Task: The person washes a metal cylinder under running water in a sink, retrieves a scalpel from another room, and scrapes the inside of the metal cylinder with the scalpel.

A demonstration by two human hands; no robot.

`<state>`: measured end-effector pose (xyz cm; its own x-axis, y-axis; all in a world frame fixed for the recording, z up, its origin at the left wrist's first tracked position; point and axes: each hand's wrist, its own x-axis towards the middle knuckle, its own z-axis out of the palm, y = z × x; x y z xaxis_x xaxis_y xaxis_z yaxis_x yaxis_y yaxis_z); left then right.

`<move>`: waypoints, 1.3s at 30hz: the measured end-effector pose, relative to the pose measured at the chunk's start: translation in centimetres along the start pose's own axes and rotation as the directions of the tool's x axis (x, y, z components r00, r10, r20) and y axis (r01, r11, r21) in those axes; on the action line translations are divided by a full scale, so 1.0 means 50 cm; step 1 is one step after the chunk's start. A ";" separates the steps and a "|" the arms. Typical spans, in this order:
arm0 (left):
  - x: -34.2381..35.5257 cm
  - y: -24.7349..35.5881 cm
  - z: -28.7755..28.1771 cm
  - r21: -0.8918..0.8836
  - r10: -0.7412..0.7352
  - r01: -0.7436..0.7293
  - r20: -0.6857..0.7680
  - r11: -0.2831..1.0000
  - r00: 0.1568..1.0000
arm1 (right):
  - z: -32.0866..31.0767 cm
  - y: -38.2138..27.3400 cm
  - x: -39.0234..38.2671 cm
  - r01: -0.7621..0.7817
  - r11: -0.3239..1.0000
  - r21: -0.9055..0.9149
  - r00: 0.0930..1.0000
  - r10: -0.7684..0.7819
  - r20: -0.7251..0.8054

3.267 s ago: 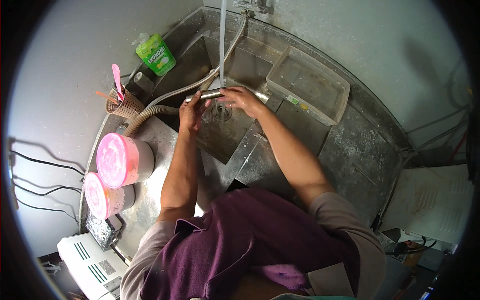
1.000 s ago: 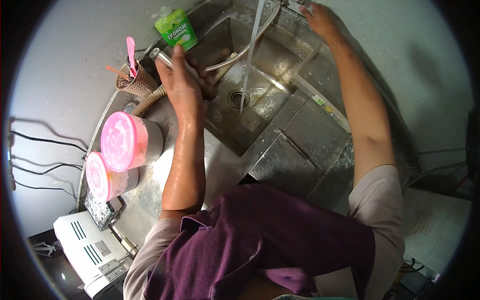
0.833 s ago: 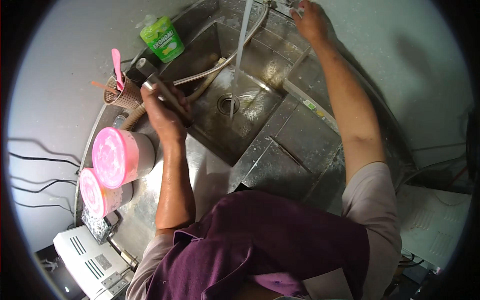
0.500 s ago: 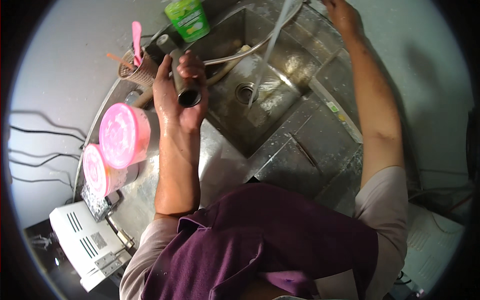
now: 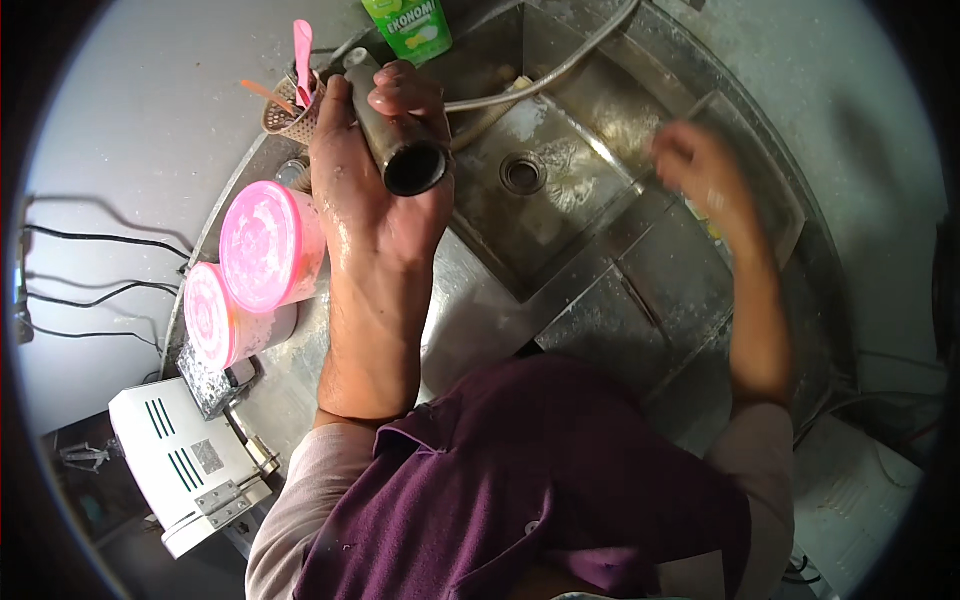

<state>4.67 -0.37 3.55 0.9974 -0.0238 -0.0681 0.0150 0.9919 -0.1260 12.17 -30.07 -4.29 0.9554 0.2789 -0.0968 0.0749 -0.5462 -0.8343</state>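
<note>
Head view: left hand (image 5: 375,200) wraps metal tube (image 5: 384,125), upper left of frame; right hand (image 5: 708,182) blurred near shallow tray (image 5: 772,187), upper right, grasp unclear; wet palm calls for firm grip.

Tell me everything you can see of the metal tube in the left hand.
The metal tube is a grey, plain cylinder that looks like dull steel. Its near end is open, round and dark inside, tipped toward the camera; its far end is hard to make out. It lies at a slant across the upturned left hand, with the thumb along its left side and the fingers curled around its right. In the picture it appears left of the sink drain.
</note>
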 end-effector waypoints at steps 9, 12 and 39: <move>-0.017 -0.026 -0.161 -0.174 -0.159 0.113 -0.283 0.978 0.946 | 0.126 0.149 -0.312 -0.054 0.902 -0.429 0.987 -0.015 -0.157; -0.030 -0.041 -0.179 -0.227 -0.161 0.076 -0.384 0.971 0.909 | 0.139 0.159 -0.321 -0.045 0.921 -0.387 0.979 -0.036 -0.200; -0.035 -0.062 -0.215 0.710 0.340 -0.068 -0.249 0.701 0.907 | 0.228 -0.126 -0.249 0.256 0.885 -0.390 0.967 -0.238 0.095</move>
<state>2.12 -4.73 -6.59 0.8919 0.2849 -0.3513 -0.0072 0.7855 0.6188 -3.45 -21.09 -4.00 0.8788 0.4742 0.0536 0.4221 -0.7198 -0.5511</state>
